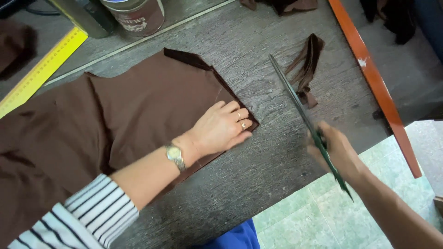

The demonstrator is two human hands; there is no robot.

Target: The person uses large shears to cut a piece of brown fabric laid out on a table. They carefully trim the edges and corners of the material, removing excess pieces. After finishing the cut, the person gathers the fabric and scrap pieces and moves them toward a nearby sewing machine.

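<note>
Striped sleeve [87, 214] | left hand [220, 128] flat on brown cloth [115, 120] | right hand [337, 150] grasping scissors [300, 110] | tin [136, 16]

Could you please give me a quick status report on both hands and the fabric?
Left hand flat on brown fabric, pinning its corner. Right hand grips scissors, clear of the cloth. Fabric scrap lies beside the blades.
</note>
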